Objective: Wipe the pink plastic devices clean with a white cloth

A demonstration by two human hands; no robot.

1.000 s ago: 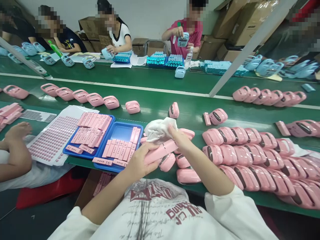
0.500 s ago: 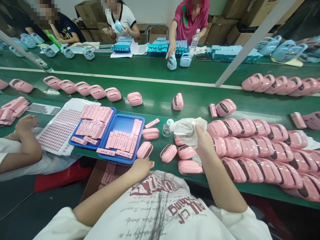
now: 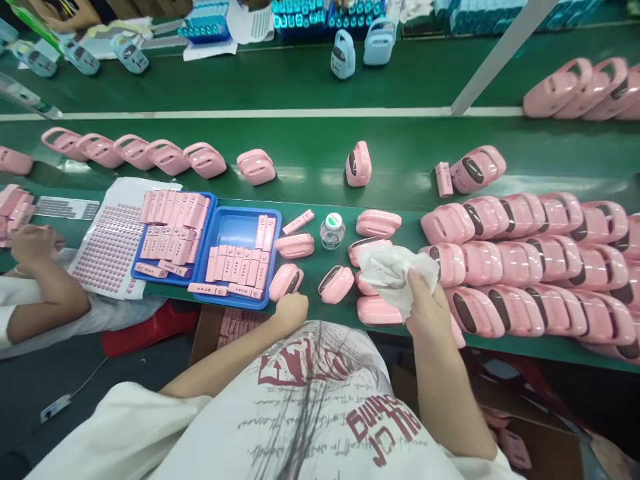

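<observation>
My right hand (image 3: 425,300) is closed on a crumpled white cloth (image 3: 387,270). The cloth hangs over several glossy pink plastic units with dark oval windows, partly hiding them; one pink unit (image 3: 379,223) lies just beyond it. Close to my body, my left hand (image 3: 291,312) is curled into a fist, and anything inside it is hidden. Just past its knuckles lies a pink unit with a dark window (image 3: 286,283). Another such unit (image 3: 336,285) rests between my two hands. A small clear bottle with a green-and-white cap (image 3: 333,231) stands beyond them.
Two blue trays (image 3: 240,303) of pink bars sit to the left, beside a sticker sheet (image 3: 107,233) and another person's arm (image 3: 47,287). Stacked pink units (image 3: 505,263) crowd the right. More stand along the green bench (image 3: 305,147), near a slanted metal post (image 3: 500,60).
The view has tilted down. My right hand has drawn the cloth right and nearer, uncovering a pink unit. My left hand stays curled by the same unit. The co-worker's hand across the bench is out of view.
</observation>
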